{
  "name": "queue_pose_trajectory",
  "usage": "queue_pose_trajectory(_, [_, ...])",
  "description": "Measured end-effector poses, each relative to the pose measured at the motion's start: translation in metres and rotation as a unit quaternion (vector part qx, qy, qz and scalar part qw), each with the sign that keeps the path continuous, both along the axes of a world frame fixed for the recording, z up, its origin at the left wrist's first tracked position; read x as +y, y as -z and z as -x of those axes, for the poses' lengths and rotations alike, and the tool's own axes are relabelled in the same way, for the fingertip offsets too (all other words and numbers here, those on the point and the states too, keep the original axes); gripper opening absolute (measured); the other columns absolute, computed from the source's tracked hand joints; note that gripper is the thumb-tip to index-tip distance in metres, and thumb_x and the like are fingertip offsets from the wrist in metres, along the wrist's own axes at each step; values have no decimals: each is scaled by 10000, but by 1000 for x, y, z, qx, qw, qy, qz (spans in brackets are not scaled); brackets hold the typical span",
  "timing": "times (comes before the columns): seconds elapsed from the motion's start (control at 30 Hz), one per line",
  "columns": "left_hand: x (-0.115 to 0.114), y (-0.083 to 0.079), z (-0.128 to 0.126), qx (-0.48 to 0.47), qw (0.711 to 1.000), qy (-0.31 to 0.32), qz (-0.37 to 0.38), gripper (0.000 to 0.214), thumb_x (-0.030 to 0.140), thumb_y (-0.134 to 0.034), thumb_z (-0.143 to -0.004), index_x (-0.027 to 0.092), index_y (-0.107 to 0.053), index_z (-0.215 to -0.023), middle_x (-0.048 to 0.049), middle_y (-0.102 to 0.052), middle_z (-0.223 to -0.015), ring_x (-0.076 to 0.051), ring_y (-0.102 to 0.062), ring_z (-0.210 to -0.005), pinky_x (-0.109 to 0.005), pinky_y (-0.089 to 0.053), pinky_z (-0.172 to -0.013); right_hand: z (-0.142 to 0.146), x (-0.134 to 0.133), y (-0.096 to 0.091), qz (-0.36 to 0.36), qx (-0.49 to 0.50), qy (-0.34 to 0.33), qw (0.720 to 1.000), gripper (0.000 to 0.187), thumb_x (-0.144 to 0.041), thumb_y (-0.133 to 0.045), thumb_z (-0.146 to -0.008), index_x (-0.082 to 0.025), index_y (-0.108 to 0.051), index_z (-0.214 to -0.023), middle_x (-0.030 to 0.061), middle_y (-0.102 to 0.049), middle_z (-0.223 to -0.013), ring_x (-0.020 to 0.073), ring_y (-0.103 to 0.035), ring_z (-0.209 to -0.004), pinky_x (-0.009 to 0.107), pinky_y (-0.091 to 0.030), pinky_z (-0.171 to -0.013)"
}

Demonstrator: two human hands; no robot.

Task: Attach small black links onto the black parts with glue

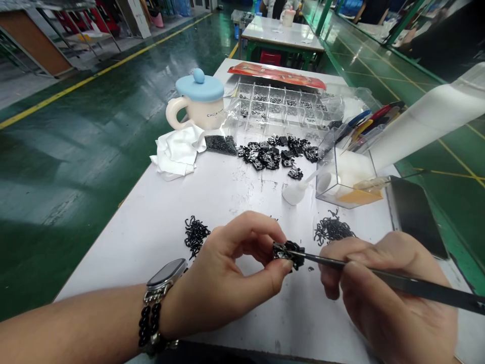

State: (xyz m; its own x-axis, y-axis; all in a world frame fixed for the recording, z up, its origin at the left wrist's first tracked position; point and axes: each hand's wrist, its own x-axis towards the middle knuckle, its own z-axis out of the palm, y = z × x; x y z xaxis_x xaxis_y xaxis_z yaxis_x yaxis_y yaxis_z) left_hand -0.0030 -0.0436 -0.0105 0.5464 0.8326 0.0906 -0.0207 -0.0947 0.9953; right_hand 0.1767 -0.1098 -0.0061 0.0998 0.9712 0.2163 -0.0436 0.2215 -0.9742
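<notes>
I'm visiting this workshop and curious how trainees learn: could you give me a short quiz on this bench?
1. What does the left hand pinch between thumb and finger?
2. True or false: the right hand holds long black metal tweezers.
3. The white mug with a pale blue lid stands on which side of the clear plastic compartment tray? A) left B) right

Key: 1. A small black-and-silver metal part. 2. True. 3. A.

Glossy green epoxy floor (76, 167) w/ yellow lines (94, 76); further on, white-top table (282, 33) w/ green legs, red stool (270, 57) under.

Loose parts (195, 235) lie on the table (151, 242) just beyond the left hand (235, 263).
</notes>
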Motion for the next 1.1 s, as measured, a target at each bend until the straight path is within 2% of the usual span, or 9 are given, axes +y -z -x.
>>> queue_pose_trajectory(0.13, [1,-1,0,-5,1000,7,-9,197,82,-636,-772,235,-538,-847,61,-569,-773,-59,-570,-711,-145,-474,-679,0,1,-1,-3,-1,2,1000,144,-90,-514,-873,-232,-496,-855,20,-642,-714,113,-584,-561,170,-412,-426])
queue_pose_trajectory(0.3, [0,-1,0,-1,1000,9,12,187,94,-642,-764,224,-516,-814,62,-563,-745,-70,-574,-698,-180,-478,-685,1,1,-2,10,20,-1,1000,135,-99,-522,-867,-233,-502,-860,14,-640,-712,108,-576,-571,188,-474,-485])
queue_pose_trajectory(0.43, [0,-2,0,11,1000,5,7,182,110,-645,-764,220,-514,-824,52,-575,-756,-78,-581,-706,-184,-484,-699,3,3,-2,45,55,18,997,90,-150,-539,-865,-226,-509,-828,-3,-616,-661,98,-550,-550,183,-474,-490])
queue_pose_trajectory(0.6, [-1,-1,1,31,999,4,-15,172,130,-648,-771,223,-523,-846,52,-611,-760,-77,-596,-708,-178,-487,-700,1,4,-2,60,66,5,996,83,-168,-525,-876,-225,-511,-817,-9,-585,-622,104,-529,-551,194,-447,-492])
queue_pose_trajectory(0.8, [-3,-1,2,53,994,-10,-96,187,101,-651,-750,211,-539,-852,42,-634,-743,-93,-616,-707,-197,-503,-688,-2,1,-5,68,47,-2,997,99,-158,-513,-881,-223,-504,-807,-6,-576,-632,106,-521,-553,189,-433,-480])
queue_pose_trajectory(0.9, [-3,-2,2,62,992,-9,-111,182,105,-651,-754,205,-539,-857,29,-642,-757,-101,-624,-712,-203,-515,-681,-3,1,-6,71,48,-7,996,107,-142,-517,-873,-220,-506,-800,-5,-575,-642,101,-518,-559,184,-436,-485])
queue_pose_trajectory(1.1, [-2,-1,2,43,992,-7,-117,212,85,-658,-744,216,-538,-860,44,-634,-758,-88,-617,-702,-189,-515,-679,-5,9,-6,100,123,-44,986,99,-153,-524,-863,-207,-494,-785,-7,-555,-613,104,-524,-560,183,-434,-474])
